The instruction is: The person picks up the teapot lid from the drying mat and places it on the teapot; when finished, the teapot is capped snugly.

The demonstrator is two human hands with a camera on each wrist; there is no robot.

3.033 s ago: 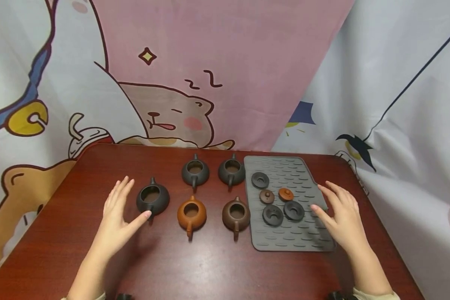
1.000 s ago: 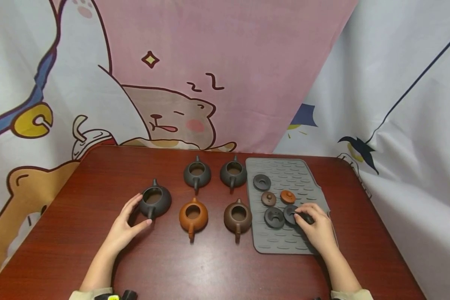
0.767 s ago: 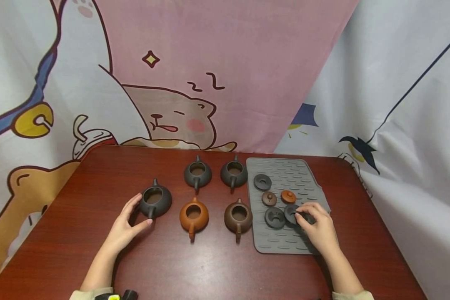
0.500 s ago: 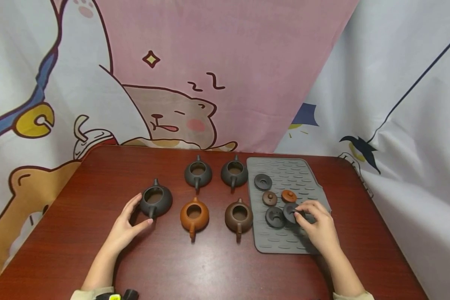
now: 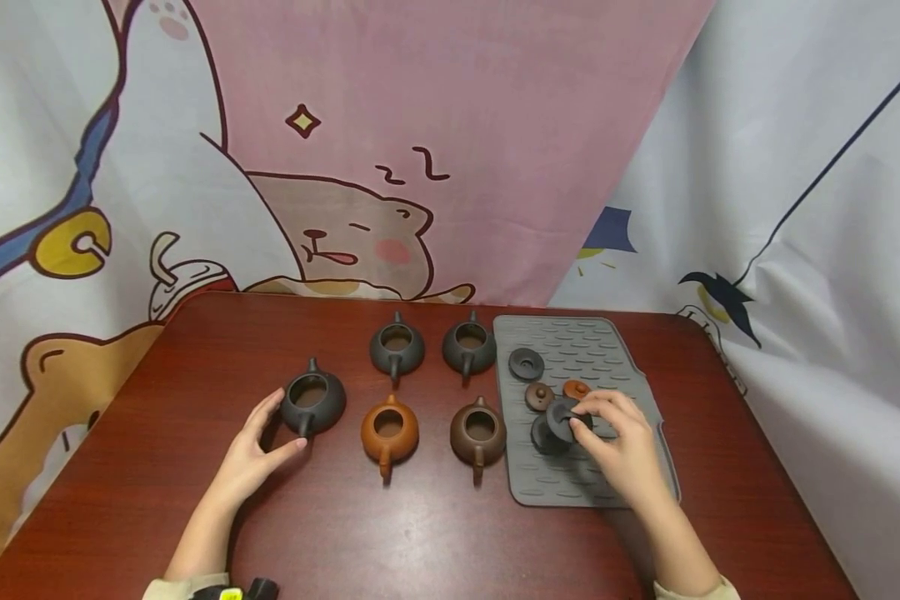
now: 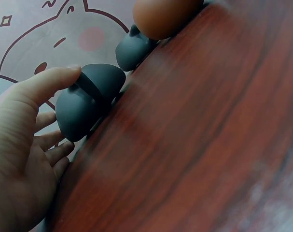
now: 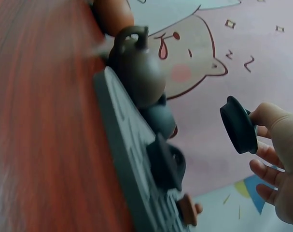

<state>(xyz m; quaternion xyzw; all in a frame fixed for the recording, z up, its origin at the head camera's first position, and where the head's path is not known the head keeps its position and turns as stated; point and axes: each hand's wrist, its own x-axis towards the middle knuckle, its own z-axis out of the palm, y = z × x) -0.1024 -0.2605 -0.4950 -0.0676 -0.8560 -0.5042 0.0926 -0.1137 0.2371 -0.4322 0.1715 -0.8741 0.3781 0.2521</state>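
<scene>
Left hand (image 6: 20, 154) at the lower left, palm toward a dark grey, rounded clay teapot (image 6: 88, 99). Thumb (image 6: 47, 82) laid along the pot's upper side by its strap-like handle, the other fingers (image 6: 52, 151) spread loosely below and beside the body. Teapot standing on a glossy, reddish-brown wooden table (image 6: 194, 145) that fills most of the frame on a slant. Farther along, a second dark grey clay teapot (image 6: 134, 48), and just beyond it a rounded orange-brown clay teapot (image 6: 163, 17). Behind, a pink cloth backdrop with a cartoon drawing (image 6: 49, 29).
</scene>
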